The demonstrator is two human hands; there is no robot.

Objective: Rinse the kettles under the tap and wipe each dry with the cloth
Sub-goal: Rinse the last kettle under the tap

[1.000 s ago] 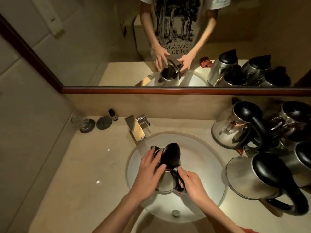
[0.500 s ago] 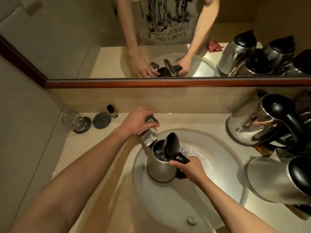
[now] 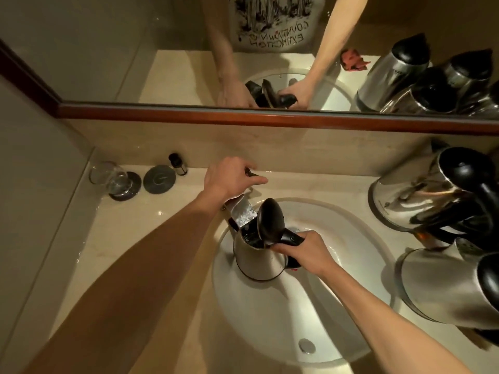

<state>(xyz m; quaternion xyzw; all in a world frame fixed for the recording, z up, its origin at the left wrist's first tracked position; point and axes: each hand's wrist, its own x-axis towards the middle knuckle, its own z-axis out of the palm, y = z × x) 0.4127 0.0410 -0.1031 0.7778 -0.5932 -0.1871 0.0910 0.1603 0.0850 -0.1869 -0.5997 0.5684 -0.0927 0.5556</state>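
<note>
Standing upright in the white round sink [image 3: 337,333], the steel kettle [image 3: 256,259] has its black lid [image 3: 268,221] flipped up under the flat chrome spout [image 3: 241,214]. My right hand [image 3: 305,251] has its fingers curled tight around the black handle. My left hand [image 3: 232,178] rests on the tap lever, fingers loosely extended; I cannot tell how firmly it grips. Shiny kettles [image 3: 432,190] crowd the beige counter [image 3: 135,238] at right.

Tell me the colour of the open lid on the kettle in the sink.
Black lid, seen best in the head view.
</note>
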